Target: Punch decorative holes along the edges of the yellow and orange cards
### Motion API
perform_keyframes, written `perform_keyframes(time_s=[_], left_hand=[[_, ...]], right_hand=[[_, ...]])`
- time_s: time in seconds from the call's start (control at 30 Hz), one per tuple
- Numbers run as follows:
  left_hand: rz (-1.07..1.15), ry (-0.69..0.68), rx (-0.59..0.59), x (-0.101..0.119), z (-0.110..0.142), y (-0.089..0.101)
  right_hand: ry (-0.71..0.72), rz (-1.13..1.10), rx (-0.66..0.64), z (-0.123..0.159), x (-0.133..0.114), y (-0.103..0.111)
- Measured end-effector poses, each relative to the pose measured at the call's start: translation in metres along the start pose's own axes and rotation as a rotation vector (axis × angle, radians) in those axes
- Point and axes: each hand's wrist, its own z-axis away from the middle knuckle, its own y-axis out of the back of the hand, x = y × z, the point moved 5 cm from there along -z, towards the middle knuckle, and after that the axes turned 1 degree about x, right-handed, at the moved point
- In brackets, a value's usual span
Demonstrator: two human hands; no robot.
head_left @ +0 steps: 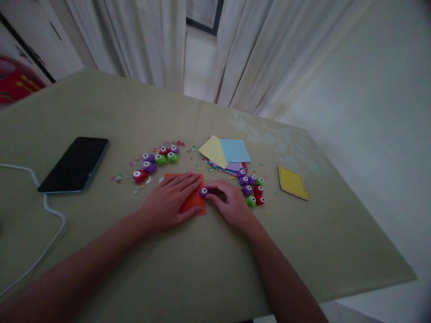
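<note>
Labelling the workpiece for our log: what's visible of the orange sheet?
The orange sheet is thin and flat, looks like paper or card, and shows straight edges. Small dark marks, perhaps holes, run near its lower right edge. It lies on the table. The left hand rests palm down, fingers spread, across it, hiding much of it. At its right edge sits a purple eyed piece held by the right hand; whether that piece grips the edge is unclear.

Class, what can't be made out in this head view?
In the head view:
Orange card: largely hidden by the left hand.
Lower sheets: mostly covered by yellow card and blue card.
Scattered bits: too small for exact shapes.
White cable: cut off by left edge.
</note>
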Motion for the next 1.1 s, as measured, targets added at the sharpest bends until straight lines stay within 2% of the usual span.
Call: perform_keyframes(time_s=[0.57,1.1], left_hand=[[-0.028,-0.002,0.015,-0.0005,0.0002,-0.0017],[-0.019,0.011,0.021,-0.0025,0.0004,-0.0043]], right_hand=[[-0.039,-0.064,-0.011,0.0003,-0.0001,0.0007],[-0.039,-0.029,-0.006,0.0005,-0.0009,0.0023]])
